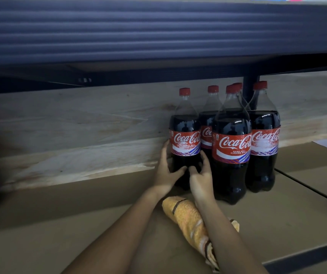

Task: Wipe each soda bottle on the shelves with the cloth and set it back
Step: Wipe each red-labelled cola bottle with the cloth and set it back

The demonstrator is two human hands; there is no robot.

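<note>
Centre frame, our left hand (165,173) and right hand (201,177) both grasp the leftmost soda bottle (185,139) standing on the shelf (79,224); the yellow cloth (188,218) lies below, under our right forearm.

Shelf (79,224) lined with flat brown cardboard, seam between sheets at 3 o'clock. Pale wooden backboard (69,135) along rear edge, from 9 to 3 o'clock. Dark metal front rail (306,260) at 5 o'clock. Standing upright on cardboard, right of centre: cluster of cola bottles with red caps, packed close. Leftmost bottle (185,135) set against backboard; front bottle (230,151) nearest the viewer; right bottle (264,139) at 3 o'clock of cluster; rear bottle (208,123) partly hidden; fifth cap visible behind, body hidden. Rolled orange cloth (186,216) lying on cardboard at 6 o'clock of cluster, partly covered by a forearm.
</note>
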